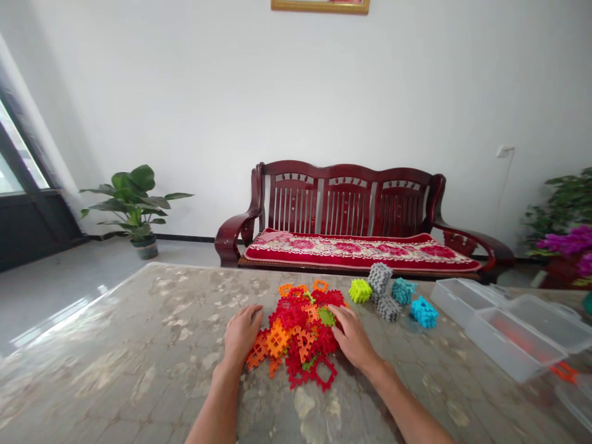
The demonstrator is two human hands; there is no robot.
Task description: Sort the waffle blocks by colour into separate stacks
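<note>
A heap of red interlocking plastic tiles (289, 314) and orange interlocking tiles (277, 338), with a few green ones among them, lies on the table before me. My left hand (242, 332) rests at the heap's left edge, fingers slightly bent and holding nothing I can see. At the right side, my right hand (354, 336) has its thumb and forefinger at the edge of a green interlocking tile (326, 316). Its other fingers are partly hidden.
Beyond my right hand stand assembled blocks: a yellow-green cube (359, 290), grey blocks (380, 279), a teal block (404, 290) and a blue block (424, 312). Clear plastic boxes (513, 348) with open lids sit at the right. A wooden bench (346, 203) stands behind the patterned table (139, 345).
</note>
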